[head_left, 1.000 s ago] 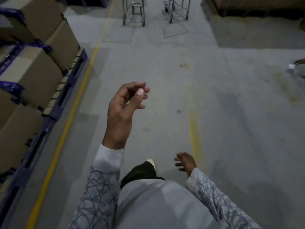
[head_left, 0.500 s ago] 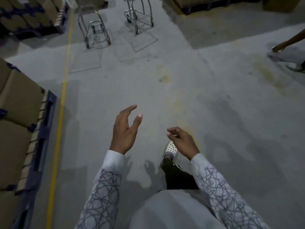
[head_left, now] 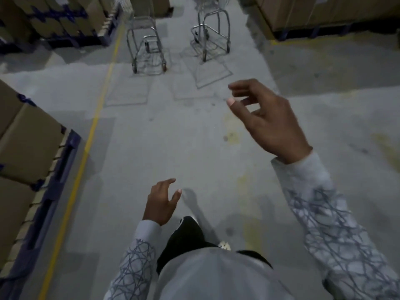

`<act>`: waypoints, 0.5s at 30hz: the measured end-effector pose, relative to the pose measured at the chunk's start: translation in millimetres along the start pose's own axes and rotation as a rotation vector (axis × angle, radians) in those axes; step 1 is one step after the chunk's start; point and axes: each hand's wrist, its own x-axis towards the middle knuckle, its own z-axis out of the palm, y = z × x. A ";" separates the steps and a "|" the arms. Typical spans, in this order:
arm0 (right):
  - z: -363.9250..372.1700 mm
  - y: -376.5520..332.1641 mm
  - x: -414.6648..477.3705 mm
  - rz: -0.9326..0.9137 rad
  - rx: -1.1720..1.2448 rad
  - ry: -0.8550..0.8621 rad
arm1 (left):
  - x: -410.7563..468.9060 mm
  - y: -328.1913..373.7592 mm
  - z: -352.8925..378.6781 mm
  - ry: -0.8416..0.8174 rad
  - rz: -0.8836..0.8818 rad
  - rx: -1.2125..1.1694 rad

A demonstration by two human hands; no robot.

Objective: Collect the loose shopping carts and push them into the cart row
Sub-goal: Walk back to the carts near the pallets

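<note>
Open floor (head_left: 173, 137) straight to twelve o'clock; two carts (head_left: 148, 48) ahead, stacked boxes (head_left: 26, 135) crowding nine o'clock.

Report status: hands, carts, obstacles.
Left hand open, empty; right hand open, empty. Left shopping cart, right shopping cart ahead, untouched. Pallets of boxes flank the aisle.

Far ahead of right hand (head_left: 268, 124) and left hand (head_left: 161, 204): left cart (head_left: 147, 46) and right cart (head_left: 213, 33), baskets cut off by top edge. Left of left hand: boxes (head_left: 28, 135) cropped at frame edge. Between the hands, lower down: shoe (head_left: 225, 245) mostly hidden under shirt (head_left: 205, 276).
</note>
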 end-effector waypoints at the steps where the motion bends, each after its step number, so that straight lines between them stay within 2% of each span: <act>1: -5.2 -0.2 20.9 -0.020 0.024 0.022 | 22.8 -1.0 6.1 -0.021 -0.022 -0.007; 4: -8.1 12.8 78.1 -0.037 0.078 0.051 | 97.1 -4.2 25.4 -0.085 -0.064 -0.017; 11: 9.5 71.8 227.6 -0.025 0.089 0.081 | 316.2 21.9 40.8 -0.149 -0.041 -0.111; 15: 11.6 101.2 322.9 0.007 0.110 0.101 | 458.5 73.1 11.6 -0.120 0.082 -0.088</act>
